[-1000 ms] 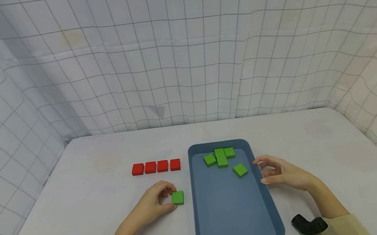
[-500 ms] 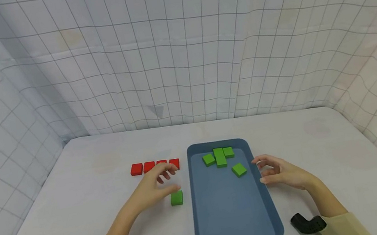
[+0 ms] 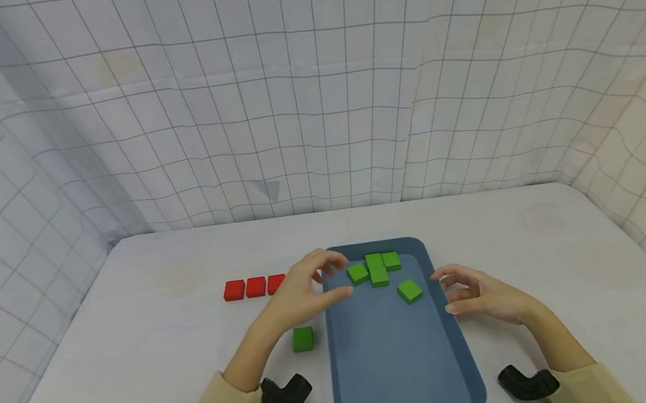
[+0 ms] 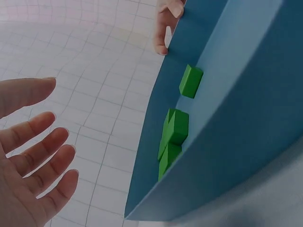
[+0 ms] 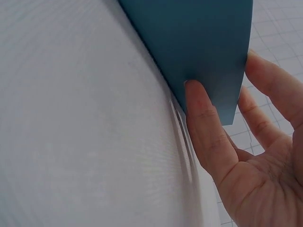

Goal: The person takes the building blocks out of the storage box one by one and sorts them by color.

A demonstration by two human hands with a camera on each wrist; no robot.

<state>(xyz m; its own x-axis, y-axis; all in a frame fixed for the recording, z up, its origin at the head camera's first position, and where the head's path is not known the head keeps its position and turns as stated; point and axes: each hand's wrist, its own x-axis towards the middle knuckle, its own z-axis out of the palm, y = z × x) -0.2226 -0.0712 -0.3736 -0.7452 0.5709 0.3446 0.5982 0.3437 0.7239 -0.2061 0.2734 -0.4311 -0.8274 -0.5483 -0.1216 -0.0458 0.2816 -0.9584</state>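
My left hand (image 3: 306,291) hovers over the left rim of a blue tray (image 3: 398,367), fingers loosely spread and holding nothing; the left wrist view shows its spread fingers (image 4: 56,168) too. Several green square blocks lie toward the tray's far end, including a green block (image 3: 410,291) apart from the others and a green block (image 3: 358,274) nearest my left fingertips. On the table left of the tray lies another green block (image 3: 303,339), partly beneath my left forearm's line. My right hand (image 3: 485,295) rests against the tray's right wall (image 5: 208,47), fingers relaxed.
A row of red square blocks (image 3: 256,287) lies left of the tray on the white table (image 3: 148,345); my left hand covers its right end. Grid-patterned white curtains (image 3: 279,94) surround the table. Black devices sit at the left wrist (image 3: 287,394) and right wrist (image 3: 528,383).
My left hand has let go of the green block on the table, risen and moved right and away to the tray's rim, now covering the rightmost red block. My right hand has stayed put.
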